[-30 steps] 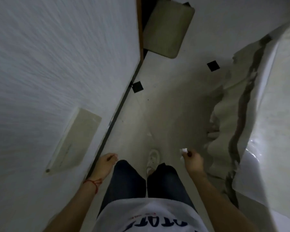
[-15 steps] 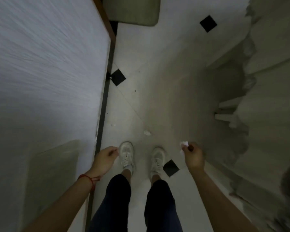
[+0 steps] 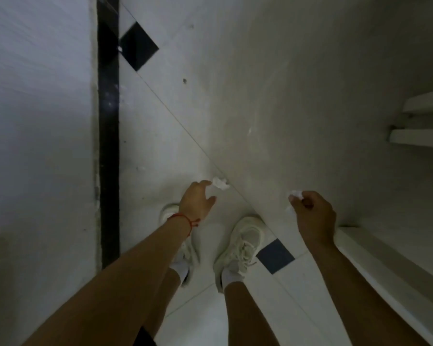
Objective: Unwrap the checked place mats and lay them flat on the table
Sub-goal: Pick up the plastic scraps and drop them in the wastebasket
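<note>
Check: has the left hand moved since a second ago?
Yes. The left hand has reached down toward the crumpled white scrap on the floor; earlier it hung beside the thigh, well short of it.

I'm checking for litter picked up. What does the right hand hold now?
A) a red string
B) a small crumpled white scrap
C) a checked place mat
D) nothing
B: the right hand pinches a small crumpled white scrap in its curled fingers.
</note>
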Available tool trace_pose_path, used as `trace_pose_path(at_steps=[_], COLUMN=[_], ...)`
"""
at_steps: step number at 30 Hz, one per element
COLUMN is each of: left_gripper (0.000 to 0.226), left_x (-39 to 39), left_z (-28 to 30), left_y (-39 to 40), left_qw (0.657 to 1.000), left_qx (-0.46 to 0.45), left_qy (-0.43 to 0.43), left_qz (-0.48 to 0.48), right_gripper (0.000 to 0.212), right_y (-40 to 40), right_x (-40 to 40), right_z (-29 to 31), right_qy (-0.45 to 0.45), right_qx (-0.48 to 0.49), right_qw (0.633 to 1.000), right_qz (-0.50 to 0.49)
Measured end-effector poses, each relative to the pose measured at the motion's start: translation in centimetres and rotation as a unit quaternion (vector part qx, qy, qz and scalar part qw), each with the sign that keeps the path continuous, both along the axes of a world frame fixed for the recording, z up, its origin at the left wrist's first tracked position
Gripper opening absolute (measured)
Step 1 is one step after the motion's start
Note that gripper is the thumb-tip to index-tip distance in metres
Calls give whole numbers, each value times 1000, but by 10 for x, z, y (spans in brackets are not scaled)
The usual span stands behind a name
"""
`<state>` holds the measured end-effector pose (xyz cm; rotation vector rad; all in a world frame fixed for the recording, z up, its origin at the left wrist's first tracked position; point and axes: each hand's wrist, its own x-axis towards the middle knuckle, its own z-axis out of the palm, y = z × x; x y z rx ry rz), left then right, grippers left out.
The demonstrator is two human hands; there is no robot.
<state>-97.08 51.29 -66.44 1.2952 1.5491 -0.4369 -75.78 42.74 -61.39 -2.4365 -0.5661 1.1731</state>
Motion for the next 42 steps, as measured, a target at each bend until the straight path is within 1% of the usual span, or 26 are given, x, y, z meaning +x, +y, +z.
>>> trace_pose_path(at_steps=[3, 5, 6, 9, 12, 14, 19, 23, 27, 29, 31, 33, 35, 38, 42], left_gripper=[54, 54, 53, 42, 27, 20, 16, 18, 22, 21, 15, 13, 14, 13, 12], left_x=[6, 8, 9, 12, 14, 15, 11, 5, -10, -16, -21, -25, -27, -29, -38], left_z=[-57, -87, -100, -130, -148, -154, -140, -102, -40, 1, 44, 87, 130, 196, 269], left_y=[-14, -21, -25, -37, -45, -47, -39, -29, -12, -1, 11, 22, 32, 42, 47], left_qw=[1000, 999, 998, 995, 988, 987, 983, 974, 961, 957, 954, 953, 951, 950, 945], left_qx=[22, 54, 70, 98, 151, 162, 169, 199, 241, 260, 270, 272, 275, 275, 278], left_qy=[11, 9, 5, -6, -15, -5, -12, -30, -54, -72, -88, -103, -118, -139, -170], left_qz=[-17, 5, 9, -27, -13, -1, 64, 104, 124, 108, 92, 84, 74, 53, -8], right_gripper=[16, 17, 17, 15, 11, 9, 11, 14, 15, 11, 15, 14, 9, 10, 10], right_y=[-7, -16, -20, -30, -34, -34, -30, -22, -11, -7, -4, -3, -2, -7, -20], right_x=[3, 1, -1, -8, -15, -20, -29, -41, -56, -63, -70, -75, -78, -82, -88], right_z=[-40, -66, -77, -106, -122, -126, -114, -85, -34, -1, 36, 75, 115, 174, 246], right_qy=[7, 18, 20, 27, 31, 32, 11, 7, 23, 28, 20, 17, 18, 17, -9], right_qx=[9, 3, 2, 3, 11, 16, 14, 20, 34, 40, 44, 50, 62, 71, 83], right_qw=[1000, 1000, 1000, 1000, 999, 999, 1000, 1000, 998, 997, 997, 996, 994, 992, 985], right_qz=[12, 16, 15, 7, -8, -9, 0, -19, -42, -54, -61, -75, -90, -107, -149])
